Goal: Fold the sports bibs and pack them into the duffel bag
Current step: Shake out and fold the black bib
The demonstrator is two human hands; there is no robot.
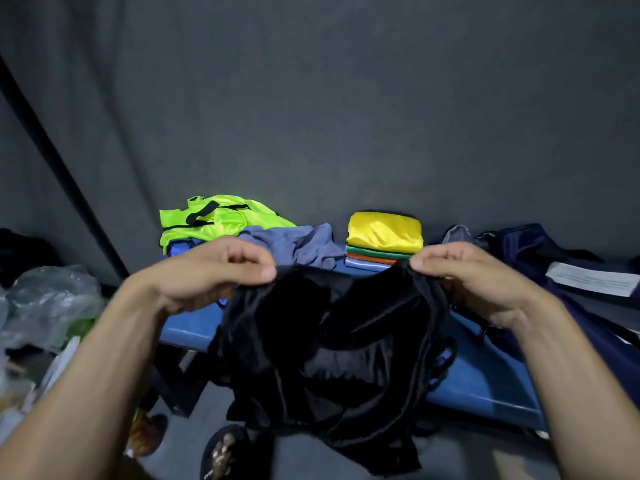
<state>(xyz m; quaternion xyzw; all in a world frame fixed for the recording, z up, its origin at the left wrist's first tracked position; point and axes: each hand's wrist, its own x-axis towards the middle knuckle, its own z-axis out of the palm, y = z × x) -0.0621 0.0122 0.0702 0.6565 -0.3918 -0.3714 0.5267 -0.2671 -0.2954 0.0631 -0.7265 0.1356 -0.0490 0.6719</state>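
The scene is dim overall, with the grey wall [346, 98] falling into deep shade toward the top and corners. Light seems to come from near the camera, brightening the forearms and making the neon green bib [214, 220] and the yellow folded bib [384, 230] glow. The black bib [329, 358] swallows light, its folds barely readable. Wide-angle distortion bends the dark pole [62, 174] at left. The plastic bags [45, 303] at the left edge look soft and smeared.
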